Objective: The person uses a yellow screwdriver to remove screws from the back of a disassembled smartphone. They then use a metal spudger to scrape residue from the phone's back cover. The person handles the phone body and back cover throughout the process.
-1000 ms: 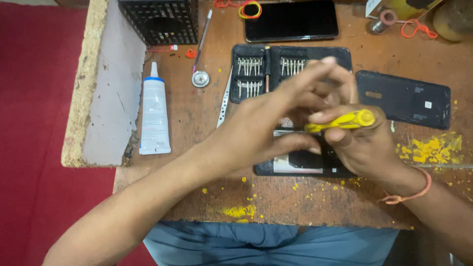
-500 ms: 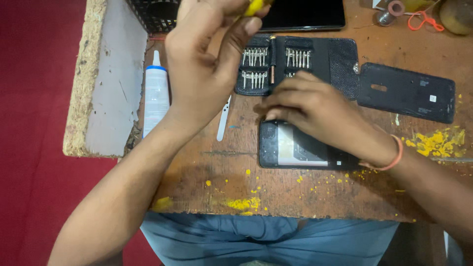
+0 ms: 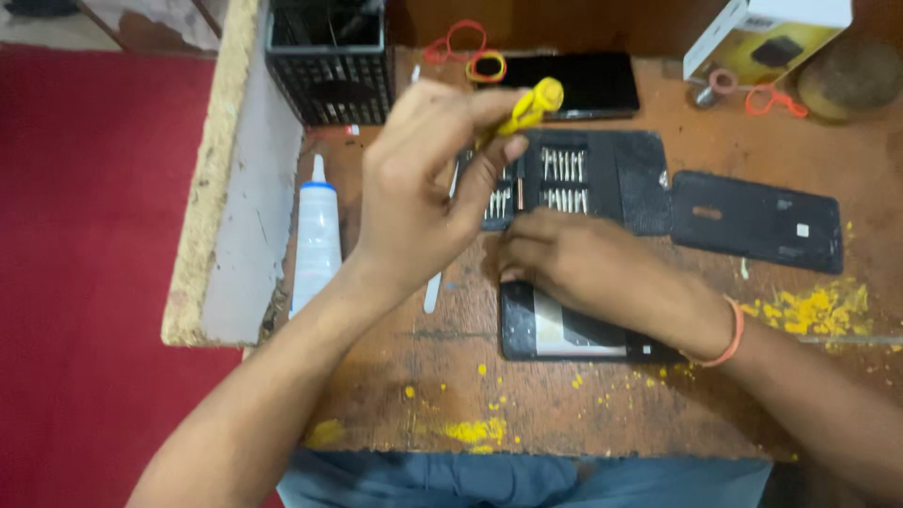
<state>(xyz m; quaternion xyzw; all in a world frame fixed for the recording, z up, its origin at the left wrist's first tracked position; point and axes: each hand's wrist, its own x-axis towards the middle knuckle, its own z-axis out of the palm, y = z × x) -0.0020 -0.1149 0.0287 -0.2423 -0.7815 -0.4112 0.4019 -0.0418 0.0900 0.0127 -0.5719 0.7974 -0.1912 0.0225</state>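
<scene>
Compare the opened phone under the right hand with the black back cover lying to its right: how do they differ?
The opened phone lies under the right hand, partly covered; the back cover lies apart, untouched. The opened phone shows a pale metallic inside; the back cover is plain dark all over. The phone sits nearer the table's front edge, the cover farther back. Both are flat dark rectangles on the wooden table.

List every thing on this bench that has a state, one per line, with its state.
Left hand: raised, fingers shut on yellow screwdriver.
Right hand: pressed flat on opened phone.
Opened phone: back off, insides showing.
Back cover: detached, lying flat.
Bit case: open, bits in rows.
Second phone: screen dark.
Glue tube: capped, lying down.
</scene>
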